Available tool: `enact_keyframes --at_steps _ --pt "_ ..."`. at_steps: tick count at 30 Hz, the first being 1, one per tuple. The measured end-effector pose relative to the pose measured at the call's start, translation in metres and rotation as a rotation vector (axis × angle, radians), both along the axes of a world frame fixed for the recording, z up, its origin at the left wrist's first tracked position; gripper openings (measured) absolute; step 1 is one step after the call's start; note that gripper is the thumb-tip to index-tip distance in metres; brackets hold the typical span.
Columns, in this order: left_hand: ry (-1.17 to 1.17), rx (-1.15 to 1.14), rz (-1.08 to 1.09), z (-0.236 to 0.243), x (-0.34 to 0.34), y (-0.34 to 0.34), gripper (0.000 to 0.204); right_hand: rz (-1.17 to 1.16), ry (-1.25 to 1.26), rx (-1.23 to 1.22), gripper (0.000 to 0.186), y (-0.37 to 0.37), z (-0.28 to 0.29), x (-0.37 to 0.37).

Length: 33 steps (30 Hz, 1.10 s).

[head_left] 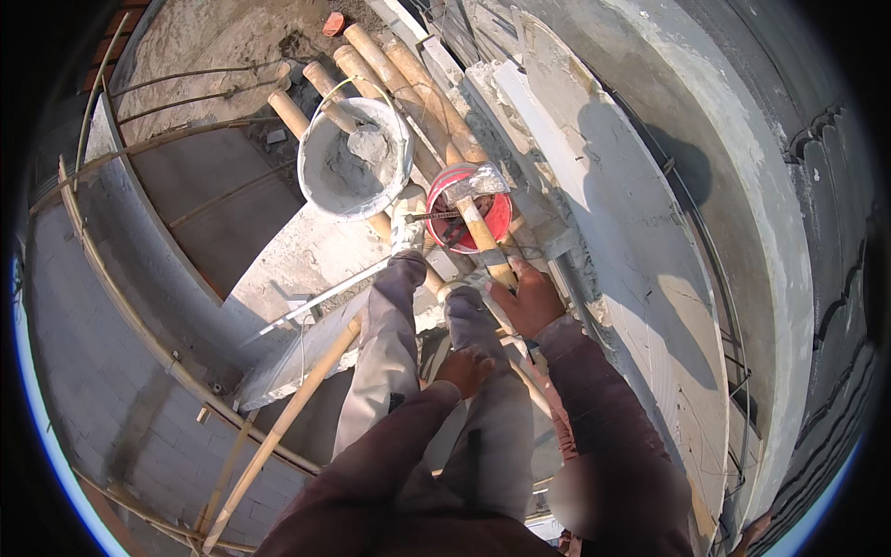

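Observation:
My right hand [534, 299] is closed around the wooden handle of a hatchet [483, 232]. The hatchet's broad, mortar-smeared metal head lies over the far rim of a red bucket [502, 223], its handle slanting back toward me. Inside that bucket are dark tools, too shaded to name. Against my right trouser leg rests my left hand [466, 371], its fingers curled; whatever they may hold is hidden. Beyond my knees, left of the red bucket, a white bucket [309, 167] with a wire handle holds grey mortar [348, 181], with a lump standing up in it.
Several bamboo poles [408, 88] lie side by side under the buckets. Another bamboo pole [288, 418] slants past my left leg. Rough concrete ledges [640, 213] run along the right, beside dark roof tiles [835, 232]. A block wall [83, 316] stands at the left.

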<state>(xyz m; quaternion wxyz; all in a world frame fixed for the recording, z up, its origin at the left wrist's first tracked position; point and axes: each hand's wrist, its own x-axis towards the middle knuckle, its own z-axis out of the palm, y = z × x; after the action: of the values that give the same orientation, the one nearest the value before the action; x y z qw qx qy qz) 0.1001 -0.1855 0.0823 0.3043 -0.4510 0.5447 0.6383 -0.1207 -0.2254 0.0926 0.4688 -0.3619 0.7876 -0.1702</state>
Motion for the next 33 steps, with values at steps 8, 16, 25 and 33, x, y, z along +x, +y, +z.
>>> enact_keyframes --at_steps 8,16,25,33 --pt "0.004 -0.087 0.15 -0.027 0.002 -0.015 0.022 -0.579 -0.693 0.354 0.037 -0.019 -0.004 0.043" --pt "0.026 0.049 0.253 -0.029 0.0 -0.014 0.026 -0.451 -0.397 0.275 0.045 -0.03 -0.164 0.053" --pt "-0.168 0.209 0.348 -0.025 0.006 -0.003 0.03 -0.624 -0.458 0.24 0.036 0.011 -0.157 0.02" --pt "-0.115 0.294 0.346 -0.008 -0.01 -0.011 0.031 -0.073 0.332 0.457 0.032 0.127 -0.305 -0.019"
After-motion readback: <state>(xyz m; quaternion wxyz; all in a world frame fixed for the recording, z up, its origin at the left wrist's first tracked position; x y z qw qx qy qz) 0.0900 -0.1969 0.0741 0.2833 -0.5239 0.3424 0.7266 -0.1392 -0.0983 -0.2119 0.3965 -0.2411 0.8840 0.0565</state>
